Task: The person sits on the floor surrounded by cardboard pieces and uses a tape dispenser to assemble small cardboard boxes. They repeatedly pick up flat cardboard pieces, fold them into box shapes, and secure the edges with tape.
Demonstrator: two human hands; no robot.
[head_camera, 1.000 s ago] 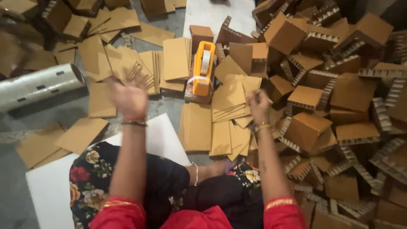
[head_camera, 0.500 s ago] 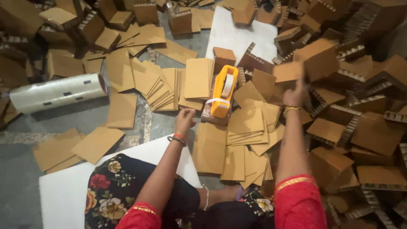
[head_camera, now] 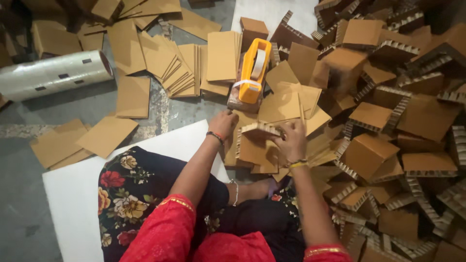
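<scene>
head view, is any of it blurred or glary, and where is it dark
Head view: both hands, left hand and right hand, look sharp on the folded cardboard piece; the shiny plastic roll shows soft glare along its top; the box pile at right is softer and dimmer; the top corners fall into shadow; light is warm and uneven.

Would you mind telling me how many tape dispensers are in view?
1: the orange tape dispenser stands on the cardboard just beyond the left hand. Others may lie hidden under the cardboard piles.
</scene>
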